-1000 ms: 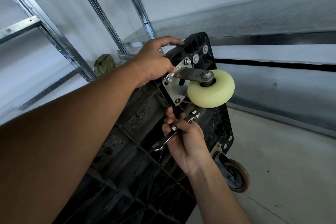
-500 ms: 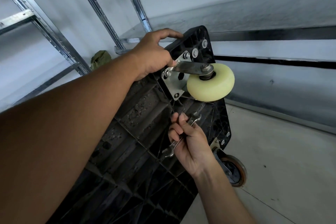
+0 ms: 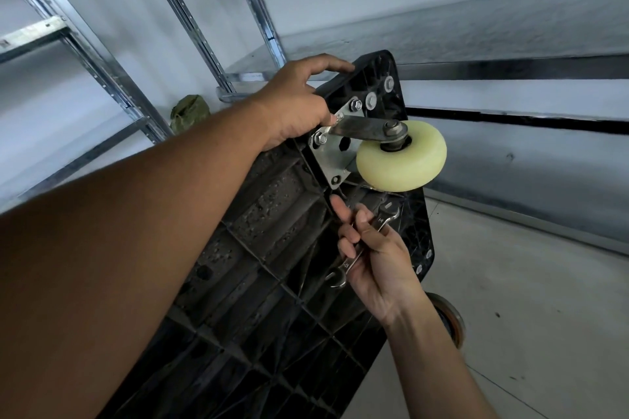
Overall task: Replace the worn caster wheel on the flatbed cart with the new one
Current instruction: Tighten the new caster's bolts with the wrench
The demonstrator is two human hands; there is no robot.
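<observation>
The flatbed cart (image 3: 272, 248) stands tilted on edge. Its black ribbed underside faces the camera and fills the lower centre of the view. A grey concrete floor (image 3: 531, 299) lies to the right of it. Galvanised metal shelving (image 3: 102, 54) stands behind the cart on the left, with a green bag (image 3: 189, 110) at its foot. A pale wall with a dark horizontal strip closes the far side.

The right hand (image 3: 377, 258) is nearest, in front of the underside. Its fingers are curled round the shank of a double-ended wrench (image 3: 360, 245), and the index finger points up toward the lower corner of the mounting plate (image 3: 332, 155). The upper jaw of the wrench lies just below the new caster wheel (image 3: 401, 160) and does not touch it. Behind the right wrist, at the cart's lower corner, a dark caster with a rust-coloured rim (image 3: 452, 320) is partly hidden.

The new caster wheel is pale yellow. It sits in a steel fork (image 3: 364, 129) on the mounting plate, which lies against the cart's upper corner. Hex nuts show at two plate corners.

The left hand (image 3: 299, 102) is farthest. Its fingers are clamped over the cart's top edge, and the thumb lies at the inner end of the fork, just beside the plate.
</observation>
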